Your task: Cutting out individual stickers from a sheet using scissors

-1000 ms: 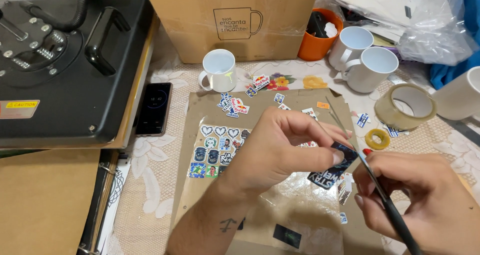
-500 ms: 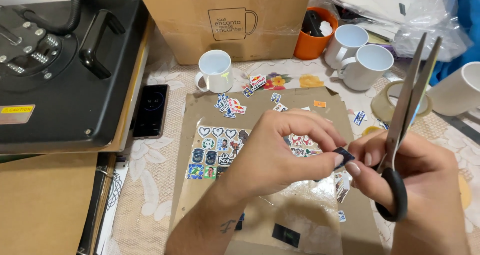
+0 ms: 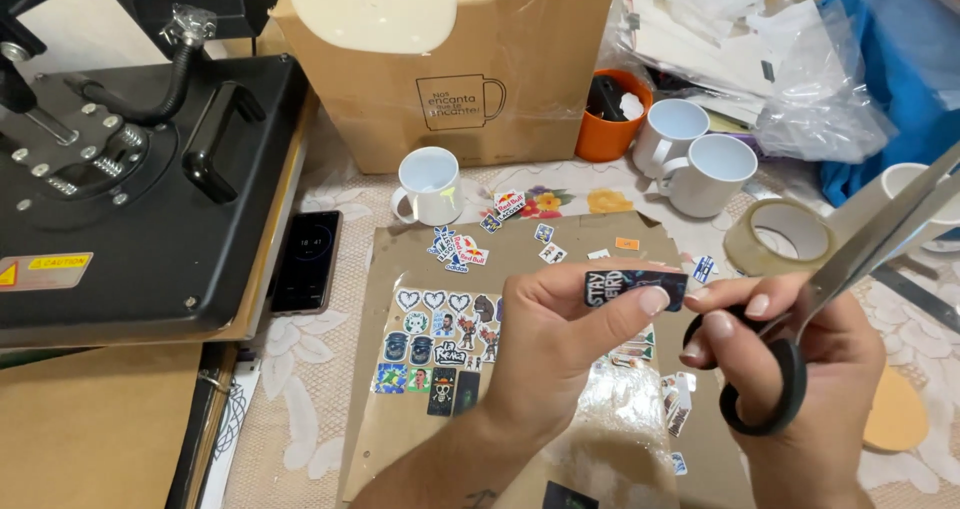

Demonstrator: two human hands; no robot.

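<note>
Far left of our hands: black heat press (image 3: 140, 189), phone (image 3: 307, 261) beside it | ahead of left hand: white mug (image 3: 428, 185), sticker sheet (image 3: 440, 349) just left of it | left hand (image 3: 560, 354) pinches a dark sticker (image 3: 633, 287) between thumb and fingers | right hand (image 3: 800, 369) touching it, closed around black-handled scissors (image 3: 850, 279), blades pointing up-right | tape roll (image 3: 780, 237) beyond.

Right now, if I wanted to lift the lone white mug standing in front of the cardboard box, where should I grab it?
Take the white mug by its handle, coming from its left side. It stands upright with the loop handle on its left and bare tablecloth there; cut-out stickers lie in front of it and to its right.
</note>
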